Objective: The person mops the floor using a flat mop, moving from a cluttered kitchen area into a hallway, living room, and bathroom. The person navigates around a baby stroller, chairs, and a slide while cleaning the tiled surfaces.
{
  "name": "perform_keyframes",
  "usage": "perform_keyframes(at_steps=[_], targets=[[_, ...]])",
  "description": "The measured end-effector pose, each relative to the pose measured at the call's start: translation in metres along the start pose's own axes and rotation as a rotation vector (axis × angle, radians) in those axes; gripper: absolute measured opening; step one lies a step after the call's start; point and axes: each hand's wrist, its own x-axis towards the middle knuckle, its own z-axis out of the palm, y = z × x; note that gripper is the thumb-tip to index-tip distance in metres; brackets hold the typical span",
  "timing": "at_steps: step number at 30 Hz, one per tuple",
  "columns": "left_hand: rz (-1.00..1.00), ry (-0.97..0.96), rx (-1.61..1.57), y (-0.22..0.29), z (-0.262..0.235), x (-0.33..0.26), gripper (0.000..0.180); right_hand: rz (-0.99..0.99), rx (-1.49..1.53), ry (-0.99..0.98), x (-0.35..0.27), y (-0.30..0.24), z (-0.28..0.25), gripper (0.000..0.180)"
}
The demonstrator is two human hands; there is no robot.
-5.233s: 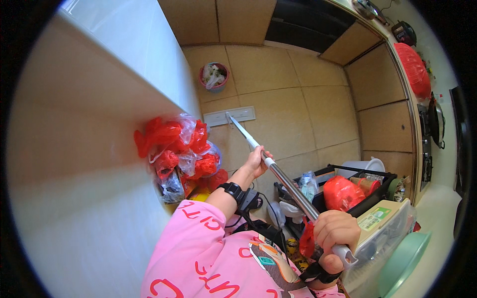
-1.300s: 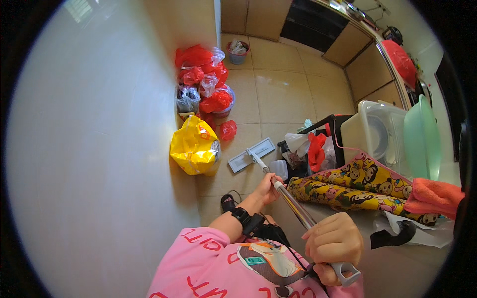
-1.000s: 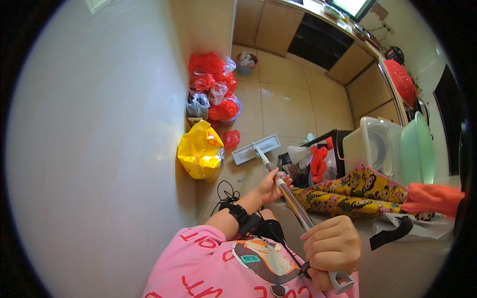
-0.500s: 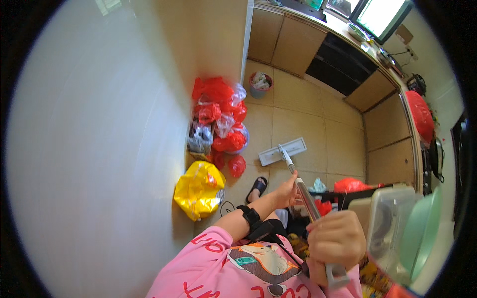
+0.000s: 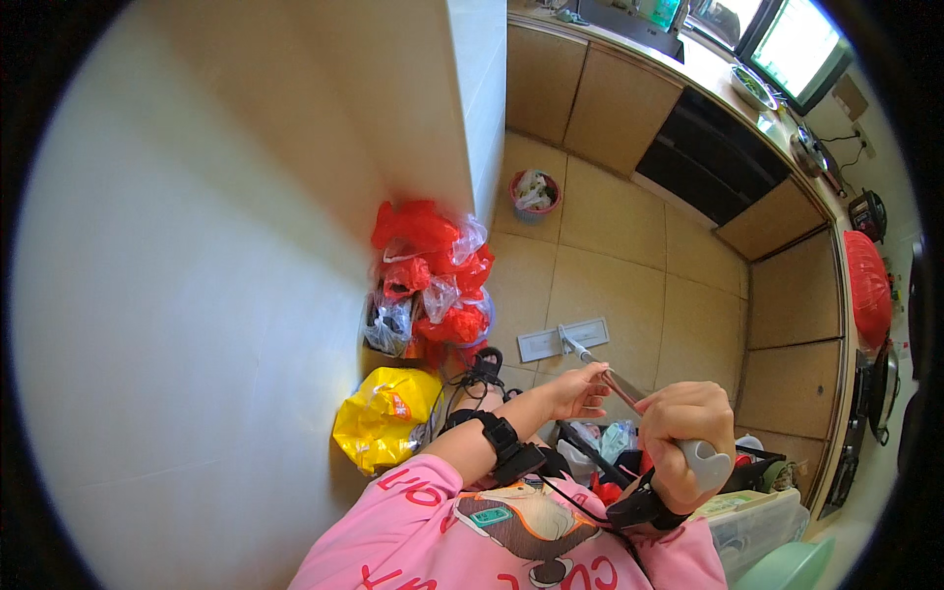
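A pale wall [image 5: 226, 295] fills the nine o'clock side. At its foot a yellow bag [image 5: 385, 428] lies on the tiled floor [image 5: 619, 256], with a heap of red and clear bags [image 5: 433, 290] just beyond it toward twelve o'clock and a small pink bin [image 5: 535, 193] farther up by the cabinets [image 5: 590, 108]. The left hand [image 5: 578, 391], a black strap on its wrist, closes its grip round the middle of the mop handle [image 5: 615, 381]. The right hand [image 5: 685, 433] is wrapped tight on the handle's grey top end. The flat mop head [image 5: 563, 339] rests on the tiles near the picture's centre, close beside the red bags but apart from them. The handle's long axis runs from the right hand at four o'clock up to the head at ten o'clock, so the mop points away from the person toward the wall corner. To mop well here, it seems best to keep the head flat on the tile, steer with the lower hand, and stop short of the bags and the black cord [image 5: 479, 372] near them
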Motion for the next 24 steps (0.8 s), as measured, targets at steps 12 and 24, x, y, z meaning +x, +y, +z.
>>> perform_keyframes(at_steps=[12, 24], targets=[[-0.057, 0.002, 0.119, 0.029, 0.007, 0.008, 0.024, 0.011, -0.008, -0.076, 0.01, 0.014, -0.023, 0.007], [-0.134, -0.001, 0.25, 0.042, 0.014, 0.008, 0.023, 0.009, 0.012, -0.072, 0.007, 0.012, -0.028, 0.005]])
